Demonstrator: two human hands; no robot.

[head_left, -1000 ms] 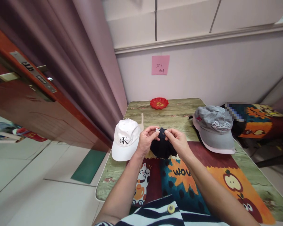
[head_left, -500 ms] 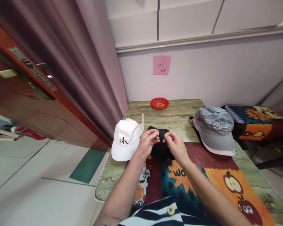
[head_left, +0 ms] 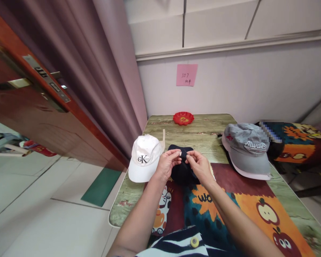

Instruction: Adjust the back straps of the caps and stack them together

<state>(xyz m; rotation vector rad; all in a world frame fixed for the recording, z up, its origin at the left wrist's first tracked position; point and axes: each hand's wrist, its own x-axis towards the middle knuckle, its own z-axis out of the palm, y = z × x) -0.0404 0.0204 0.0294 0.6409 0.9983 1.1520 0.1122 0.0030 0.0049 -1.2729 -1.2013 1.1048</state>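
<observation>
A dark navy cap [head_left: 183, 173] lies on the table in front of me, between my hands and partly hidden by them. My left hand [head_left: 168, 163] pinches a small shiny piece, like a buckle, at the cap's strap. Close beside it, my right hand [head_left: 199, 165] pinches the dark strap between thumb and fingers. To the left of my hands sits a white cap [head_left: 144, 157] with black "CK" letters, its light strap sticking up behind. Over on the right rests a grey cap [head_left: 246, 148] with a pale brim edge and white lettering.
The wood-pattern table [head_left: 203, 130] carries a red scalloped dish [head_left: 183, 118] at the back and a colourful mat [head_left: 246, 207] in front. A pink note [head_left: 187, 75] is on the wall. An open door [head_left: 42, 114] and a curtain [head_left: 117, 64] stand left.
The view has shifted slightly, so everything sits a little further right. Both hands keep their pinch on the dark cap's strap, with only small finger movement.
</observation>
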